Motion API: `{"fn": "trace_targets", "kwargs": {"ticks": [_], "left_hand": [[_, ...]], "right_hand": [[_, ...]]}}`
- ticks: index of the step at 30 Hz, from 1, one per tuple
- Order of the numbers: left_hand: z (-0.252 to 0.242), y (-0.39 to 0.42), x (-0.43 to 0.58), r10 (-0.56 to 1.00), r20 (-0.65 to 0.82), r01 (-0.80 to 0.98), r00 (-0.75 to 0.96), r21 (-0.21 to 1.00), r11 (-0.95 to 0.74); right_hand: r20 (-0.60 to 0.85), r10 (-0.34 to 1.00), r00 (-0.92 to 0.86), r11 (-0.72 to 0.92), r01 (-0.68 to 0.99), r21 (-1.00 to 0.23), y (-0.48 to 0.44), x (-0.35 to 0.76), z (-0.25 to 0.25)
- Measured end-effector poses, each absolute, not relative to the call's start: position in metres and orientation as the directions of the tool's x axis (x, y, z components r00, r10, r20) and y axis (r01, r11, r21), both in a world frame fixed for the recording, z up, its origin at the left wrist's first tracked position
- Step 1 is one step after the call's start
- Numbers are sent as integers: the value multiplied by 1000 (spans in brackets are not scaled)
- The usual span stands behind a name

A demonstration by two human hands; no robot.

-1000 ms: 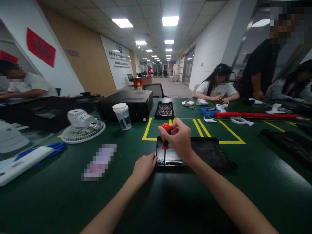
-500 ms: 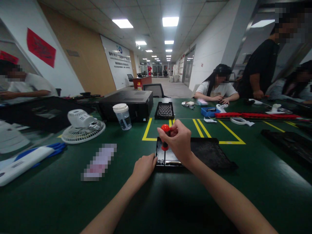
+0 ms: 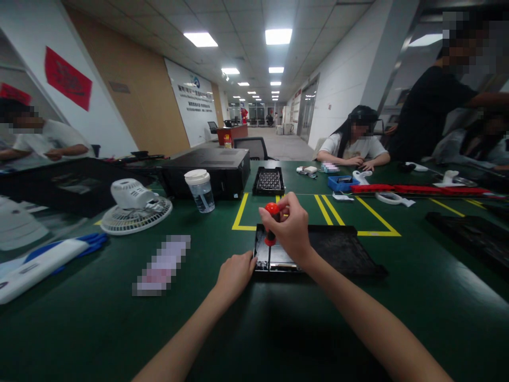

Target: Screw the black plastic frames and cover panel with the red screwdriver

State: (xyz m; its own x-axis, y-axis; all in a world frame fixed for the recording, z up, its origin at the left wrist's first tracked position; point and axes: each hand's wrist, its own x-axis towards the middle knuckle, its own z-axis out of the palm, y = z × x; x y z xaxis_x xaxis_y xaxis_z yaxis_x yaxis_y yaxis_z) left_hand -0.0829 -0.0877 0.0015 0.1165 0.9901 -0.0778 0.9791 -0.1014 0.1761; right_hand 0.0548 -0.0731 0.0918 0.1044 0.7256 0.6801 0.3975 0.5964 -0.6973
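Ceiling lights (image 3: 278, 36) are shining over a green desk (image 3: 99, 334), where yellow tape (image 3: 243, 228) is marking out boxes and a co-worker (image 3: 353, 146) is sitting at the far side. Before the wearer, a shallow black tray (image 3: 342, 250) is lying flat, partly overlapping the tape, with a shiny panel (image 3: 261, 245) showing in its left part. The right hand (image 3: 292, 233) is grasping a red-and-black screwdriver (image 3: 270, 242) by its handle, shaft pointing down near the tray's front edge. The left hand (image 3: 235, 270) is touching the tray's left side; whether it is pinching the wall or only bracing it, one cannot tell. The step in hand appears to be working a screw, though whether the tip is seated is too small to tell. The next move is probably calling for an upright shaft, steady downward pressure and a firmly braced tray.
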Motion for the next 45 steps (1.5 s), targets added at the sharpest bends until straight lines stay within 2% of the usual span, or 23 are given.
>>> {"fn": "trace_targets", "kwargs": {"ticks": [5, 10, 14, 18, 22, 25, 45], "left_hand": [[6, -89, -81, 988, -106, 980, 112, 177, -92], [4, -89, -82, 989, -100, 984, 105, 154, -89], [5, -89, -82, 989, -90, 984, 116, 143, -103], [4, -88, -83, 989, -73, 982, 131, 144, -120], [1, -88, -83, 989, -68, 982, 128, 146, -117], [1, -88, -83, 989, -73, 982, 128, 151, -116], [5, -90, -81, 989, -97, 983, 115, 154, -99]], "right_hand": [[619, 785, -20, 614, 166, -772, -67, 57, 92], [586, 790, -181, 604, 64, -794, -60, 64, 94], [520, 801, -297, 517, -96, -850, -54, 66, 92], [511, 781, -359, 431, -283, -857, -51, 65, 90], [473, 745, -470, 248, -463, -851, -53, 62, 90], [454, 716, -531, 177, -491, -853, -55, 62, 89], [438, 748, -498, 196, -465, -864, -53, 62, 84]]}}
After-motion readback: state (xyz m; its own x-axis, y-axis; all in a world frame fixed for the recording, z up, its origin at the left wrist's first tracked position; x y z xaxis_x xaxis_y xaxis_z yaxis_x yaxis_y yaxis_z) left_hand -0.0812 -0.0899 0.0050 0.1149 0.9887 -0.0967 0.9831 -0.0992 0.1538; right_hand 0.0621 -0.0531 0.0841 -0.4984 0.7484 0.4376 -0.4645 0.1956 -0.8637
